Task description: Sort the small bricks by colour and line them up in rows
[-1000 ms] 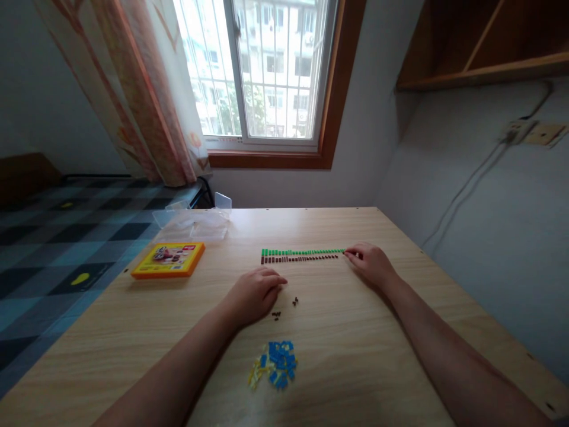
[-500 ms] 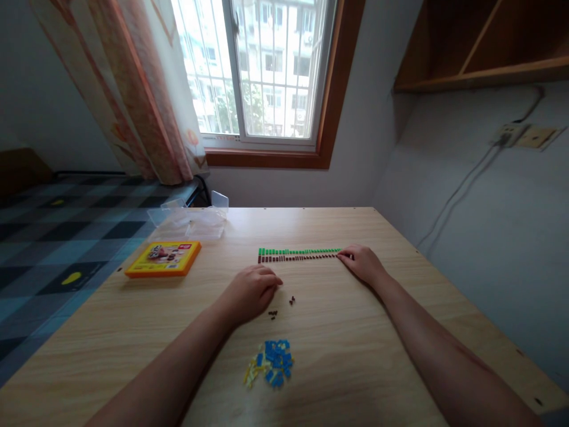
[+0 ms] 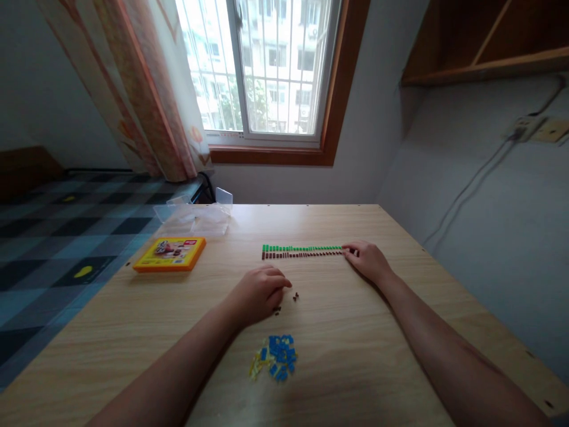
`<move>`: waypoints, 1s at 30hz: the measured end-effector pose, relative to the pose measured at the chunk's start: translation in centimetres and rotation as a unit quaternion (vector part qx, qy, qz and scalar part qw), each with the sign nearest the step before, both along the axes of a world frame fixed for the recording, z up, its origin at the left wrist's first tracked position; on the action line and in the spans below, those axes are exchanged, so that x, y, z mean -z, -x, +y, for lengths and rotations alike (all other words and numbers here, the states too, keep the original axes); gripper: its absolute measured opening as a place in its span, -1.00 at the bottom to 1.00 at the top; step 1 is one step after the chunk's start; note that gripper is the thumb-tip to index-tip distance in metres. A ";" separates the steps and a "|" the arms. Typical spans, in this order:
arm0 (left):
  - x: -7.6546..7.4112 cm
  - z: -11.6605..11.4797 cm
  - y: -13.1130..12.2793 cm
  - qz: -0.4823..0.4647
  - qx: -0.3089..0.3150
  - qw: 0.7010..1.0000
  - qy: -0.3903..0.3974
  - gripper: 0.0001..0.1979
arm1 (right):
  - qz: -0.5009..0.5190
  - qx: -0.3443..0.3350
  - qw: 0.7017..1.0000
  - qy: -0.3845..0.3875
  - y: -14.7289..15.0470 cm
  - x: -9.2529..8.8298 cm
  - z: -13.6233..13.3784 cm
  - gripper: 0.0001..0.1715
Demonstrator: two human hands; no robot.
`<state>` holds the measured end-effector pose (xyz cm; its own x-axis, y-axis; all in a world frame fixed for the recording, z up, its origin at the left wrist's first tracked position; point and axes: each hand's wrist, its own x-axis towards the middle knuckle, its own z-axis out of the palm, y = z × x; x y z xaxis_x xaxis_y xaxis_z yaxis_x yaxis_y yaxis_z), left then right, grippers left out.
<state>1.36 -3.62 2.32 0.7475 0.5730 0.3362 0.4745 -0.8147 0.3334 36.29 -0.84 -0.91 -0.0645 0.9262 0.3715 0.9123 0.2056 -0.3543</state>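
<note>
Two long rows of tiny building bricks lie side by side, a green row (image 3: 306,249) behind a brown row (image 3: 302,255). At their right end is my right hand (image 3: 367,259), its thumb and index fingertip pinched close together against the row; anything between them is too small to make out. My left hand (image 3: 262,293) hovers low over the table, index finger stretched out and the other fingers loosely bent, with nothing visible in it. Just right of its fingertip sit a few loose brown bricks (image 3: 296,296). Others (image 3: 278,310) lie partly hidden under that hand.
Nearest me is a pile of blue bricks (image 3: 281,356) with yellow ones (image 3: 256,363) at its left. An orange-yellow box (image 3: 170,255) lies on the left, with clear plastic packaging (image 3: 195,218) behind it. The wooden table (image 3: 377,367) meets the wall at the right.
My left hand has moved slightly right and its index finger has stretched toward the loose brown bricks. My right hand stays at the row's right end. The whole view has shifted a little.
</note>
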 end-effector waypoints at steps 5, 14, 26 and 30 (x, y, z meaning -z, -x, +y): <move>-0.3 -0.4 -0.3 -0.003 0.004 0.999 0.032 -0.79 | 0.028 -0.074 0.995 -0.060 3.3 -1.4 -2.3 -0.78; -0.6 -0.9 -0.3 -0.004 0.035 0.997 0.069 -0.85 | -0.011 -0.307 0.952 -0.016 11.0 -2.3 -6.7 -0.82; -0.2 -0.6 -0.6 0.038 0.030 0.998 0.034 -0.83 | -0.046 -0.287 0.957 0.021 10.0 -2.3 -5.8 -0.78; -0.2 -0.5 -0.8 0.049 0.030 0.998 0.027 -0.85 | -0.060 -0.288 0.954 0.053 7.8 -3.2 -5.7 -0.77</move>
<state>2.18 -4.15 2.52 0.8090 0.5411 0.2295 0.4578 -0.8250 0.3312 28.49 -6.57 2.26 -0.6098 0.7570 0.2347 0.6949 0.6531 -0.3009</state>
